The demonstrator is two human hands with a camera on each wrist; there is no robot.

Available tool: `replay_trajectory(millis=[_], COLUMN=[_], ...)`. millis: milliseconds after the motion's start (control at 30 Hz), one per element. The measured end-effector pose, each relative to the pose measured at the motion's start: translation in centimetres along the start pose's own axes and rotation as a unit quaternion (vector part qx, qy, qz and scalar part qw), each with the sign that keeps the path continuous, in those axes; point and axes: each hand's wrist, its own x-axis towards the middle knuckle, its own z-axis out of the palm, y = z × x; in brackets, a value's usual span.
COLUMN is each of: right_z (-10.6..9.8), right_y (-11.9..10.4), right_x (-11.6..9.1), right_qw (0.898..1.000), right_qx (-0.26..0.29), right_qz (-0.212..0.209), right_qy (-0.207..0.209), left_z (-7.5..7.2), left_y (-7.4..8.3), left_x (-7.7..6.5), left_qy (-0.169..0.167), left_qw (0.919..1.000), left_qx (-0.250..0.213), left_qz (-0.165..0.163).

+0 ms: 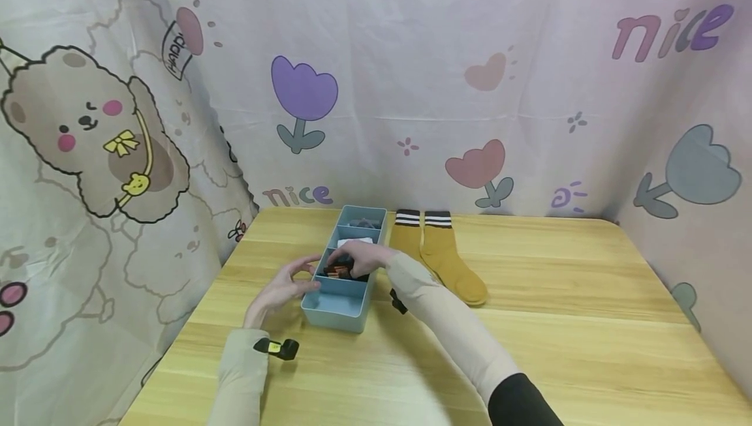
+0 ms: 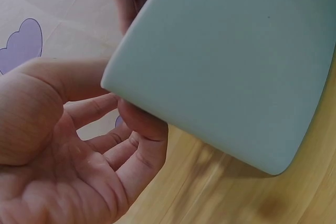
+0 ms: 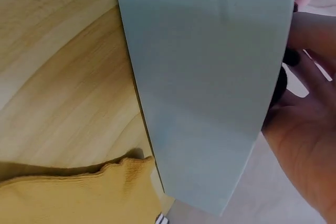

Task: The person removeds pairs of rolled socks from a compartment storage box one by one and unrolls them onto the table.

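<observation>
A blue-grey divided box point(image 1: 333, 318) stands lengthwise on the table. My left hand point(image 1: 284, 292) grips its left side near the front, with the thumb over the rim; the left wrist view shows the left hand point(image 2: 68, 145) at the box's corner point(image 2: 226, 66). My right hand point(image 1: 363, 258) reaches over the right wall into a middle compartment, among black-and-orange items point(image 1: 338, 272) of unclear kind. In the right wrist view, the box wall point(image 3: 205, 77) hides the fingertips of the right hand point(image 3: 310, 98), and a black piece point(image 3: 280, 86) shows beside them.
Two mustard socks point(image 1: 452, 263) with striped dark cuffs lie right of the box, partly behind the right forearm. Farther compartments hold a white item point(image 1: 355, 241) and a greyish item point(image 1: 364, 223). A printed curtain point(image 1: 399, 87) hangs behind the wooden table point(image 1: 576, 321).
</observation>
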Motion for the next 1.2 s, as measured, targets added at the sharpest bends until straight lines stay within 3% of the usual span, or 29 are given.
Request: replay_trajectory(millis=[200, 367, 567, 733, 833, 1033, 1200], right_z=[-0.1, -1.1, -2.6, -3.3, -3.5, -3.4, -2.5], right_y=[0.6, 0.7, 0.5, 0.5, 0.8, 1.9, 3.1], right_x=[-1.0, -2.3, -4.4, -6.3, -7.7, -11.4, -15.5], right_qw=[0.996, 0.988, 0.977, 0.966, 0.962, 0.951, 0.941], right_qx=[0.048, 0.082, 0.136, 0.179, 0.19, 0.201, 0.24], right_qz=[-0.037, -0.07, -0.09, -0.107, -0.112, -0.123, -0.115], right_qy=[0.059, 0.106, 0.139, 0.15, 0.164, 0.198, 0.211], left_z=[0.1, 0.6, 1.6, 2.8, 3.9, 7.3, 11.1], left_y=[0.2, 1.2, 3.5, 5.5, 6.4, 8.2, 9.2], left_x=[-0.1, 0.2, 0.3, 0.1, 0.1, 0.5, 1.1], left_qy=[0.005, 0.044, 0.114, 0.135, 0.124, 0.088, 0.076], left_qw=[1.0, 0.9983, 0.989, 0.9805, 0.9804, 0.9846, 0.9791], left_qx=[0.001, 0.034, 0.093, 0.118, 0.097, 0.015, 0.036], left_qz=[-0.008, -0.018, 0.022, 0.08, 0.118, 0.151, 0.185])
